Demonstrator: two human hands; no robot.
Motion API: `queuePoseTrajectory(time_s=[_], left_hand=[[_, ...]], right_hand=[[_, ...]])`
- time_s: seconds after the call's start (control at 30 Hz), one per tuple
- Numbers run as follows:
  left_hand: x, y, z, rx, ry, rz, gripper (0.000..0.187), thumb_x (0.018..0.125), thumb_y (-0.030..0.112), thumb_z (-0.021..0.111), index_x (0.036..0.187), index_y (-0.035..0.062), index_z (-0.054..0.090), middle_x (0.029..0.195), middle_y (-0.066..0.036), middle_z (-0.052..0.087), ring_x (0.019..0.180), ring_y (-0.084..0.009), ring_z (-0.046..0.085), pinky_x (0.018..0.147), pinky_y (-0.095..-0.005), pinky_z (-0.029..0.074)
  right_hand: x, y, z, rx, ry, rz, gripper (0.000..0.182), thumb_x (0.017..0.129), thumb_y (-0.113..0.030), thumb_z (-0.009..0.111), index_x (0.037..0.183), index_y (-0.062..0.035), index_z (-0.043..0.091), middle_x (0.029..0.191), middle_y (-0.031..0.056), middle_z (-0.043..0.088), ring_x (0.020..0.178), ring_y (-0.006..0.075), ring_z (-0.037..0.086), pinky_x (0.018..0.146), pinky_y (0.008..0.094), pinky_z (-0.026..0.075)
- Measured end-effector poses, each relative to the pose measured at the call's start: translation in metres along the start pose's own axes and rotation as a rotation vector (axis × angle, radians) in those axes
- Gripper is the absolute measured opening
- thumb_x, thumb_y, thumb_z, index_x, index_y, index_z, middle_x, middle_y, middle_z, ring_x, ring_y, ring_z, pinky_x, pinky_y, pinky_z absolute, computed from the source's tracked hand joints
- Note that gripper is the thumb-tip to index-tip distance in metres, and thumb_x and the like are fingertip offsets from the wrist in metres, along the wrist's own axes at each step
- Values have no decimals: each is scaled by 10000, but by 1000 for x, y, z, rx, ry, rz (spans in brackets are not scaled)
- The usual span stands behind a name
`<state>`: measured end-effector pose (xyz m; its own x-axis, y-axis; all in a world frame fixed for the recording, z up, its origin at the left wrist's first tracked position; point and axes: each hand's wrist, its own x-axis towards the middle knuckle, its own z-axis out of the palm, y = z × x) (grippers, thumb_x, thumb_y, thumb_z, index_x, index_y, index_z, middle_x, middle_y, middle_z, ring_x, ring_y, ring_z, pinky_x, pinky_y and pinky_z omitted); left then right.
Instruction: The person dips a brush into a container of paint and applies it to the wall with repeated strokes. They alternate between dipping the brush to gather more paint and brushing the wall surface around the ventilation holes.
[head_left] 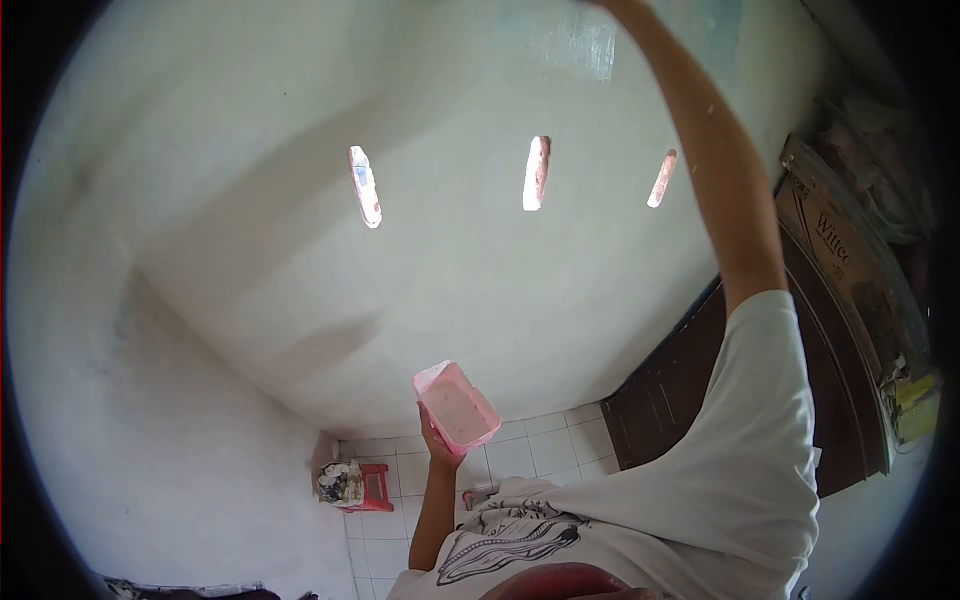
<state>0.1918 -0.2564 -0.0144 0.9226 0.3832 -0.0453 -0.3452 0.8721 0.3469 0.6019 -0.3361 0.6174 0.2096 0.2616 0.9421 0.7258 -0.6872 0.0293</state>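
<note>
My left hand (438,435) holds a pink rectangular tub (462,408) from its left side and below. Pale, whitish material lies inside the tub, and a white patch covers its upper left rim. My right arm is stretched up along the wall (450,270), past the upper edge of the view. Of my right hand (600,3) only a sliver near the wrist shows at the top edge; its fingers and anything they hold are out of sight. A wet, shiny patch is on the wall just below it.
Three narrow slots (537,173) let light through the wall. Below, a red stool (376,488) with a cluttered container stands on white floor tiles (545,443). At right are a dark brown door (650,415) and a cardboard box (835,235) above it.
</note>
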Motion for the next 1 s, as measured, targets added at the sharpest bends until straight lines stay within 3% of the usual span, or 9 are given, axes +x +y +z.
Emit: queuePoseTrajectory(time_s=[0.13, 0.17, 0.2, 0.33, 0.47, 0.67, 0.9, 0.93, 1.0], left_hand=[[2, -6, -2, 3, 6, 53, 653, 999, 624, 389, 1460, 162, 413, 1372, -89, 546, 1247, -300, 557, 1037, -503, 480], [1, -7, 1, 2, 11, 43, 653, 999, 624, 389, 1460, 162, 413, 1372, -89, 546, 1247, -300, 557, 1037, -503, 480], [1, -7, 8, 11, 15, 64, 652, 999, 625, 386, 1457, 161, 419, 1373, -91, 547, 1247, -301, 558, 1041, -503, 478], [2, -7, 18, 51, -5, 117, 653, 999, 627, 379, 1452, 158, 427, 1392, -96, 539, 1248, -301, 557, 1052, -503, 469], [-1, -1, 27, 53, -3, 108, 634, 1012, 608, 362, 1444, 150, 429, 1354, -87, 566, 1226, -280, 578, 1028, -483, 492], [3, 0, -11, 26, 43, 11, 628, 1017, 606, 351, 1450, 157, 424, 1370, -75, 556, 1226, -275, 581, 1017, -481, 504], [-6, 6, 15, 195, -7, 71, 642, 1014, 616, 350, 1456, 155, 411, 1373, -63, 546, 1232, -260, 574, 1018, -477, 505], [-6, 3, 18, 293, -36, 149, 625, 1024, 606, 330, 1449, 156, 413, 1346, -53, 563, 1210, -248, 591, 994, -467, 529], [-3, 3, 16, 164, -14, 75, 632, 1023, 609, 330, 1454, 152, 402, 1347, -56, 560, 1205, -246, 594, 990, -464, 534]], right_hand=[[-164, -16, 50, 157, -79, 140, 302, 805, -185, 634, 1052, -15, 671, 928, 240, 696, 856, 458, 670, 805, 510, 547], [-200, -24, 44, 214, -361, 362, 344, 820, -145, 551, 1136, -104, 681, 1120, 284, 641, 1065, 458, 629, 922, 525, 534], [-249, -13, 73, 142, -310, 251, 271, 824, -144, 603, 1054, -4, 632, 886, 241, 675, 764, 491, 640, 819, 545, 528], [-353, -14, 66, 286, -1073, 163, 228, 753, -108, 610, 886, 47, 713, 859, 228, 696, 812, 399, 686, 749, 502, 557], [-266, -6, 72, -244, -792, -295, 167, 760, -177, 680, 879, -75, 739, 921, 176, 705, 940, 343, 683, 887, 508, 511], [-25, -9, -14, 119, 70, 37, 272, 862, -159, 619, 1007, 61, 685, 914, 296, 692, 854, 430, 686, 769, 463, 574], [-297, -70, 53, 364, -324, 392, 310, 882, -135, 559, 1187, -97, 603, 874, 223, 687, 789, 440, 665, 734, 562, 543], [-358, -76, 69, 361, -232, 315, 180, 893, -146, 580, 1041, -50, 618, 630, 198, 628, 591, 433, 624, 599, 537, 515], [-459, -79, 89, 318, -626, 477, 261, 877, -120, 555, 1118, -44, 621, 891, 252, 677, 839, 462, 650, 763, 569, 536]])
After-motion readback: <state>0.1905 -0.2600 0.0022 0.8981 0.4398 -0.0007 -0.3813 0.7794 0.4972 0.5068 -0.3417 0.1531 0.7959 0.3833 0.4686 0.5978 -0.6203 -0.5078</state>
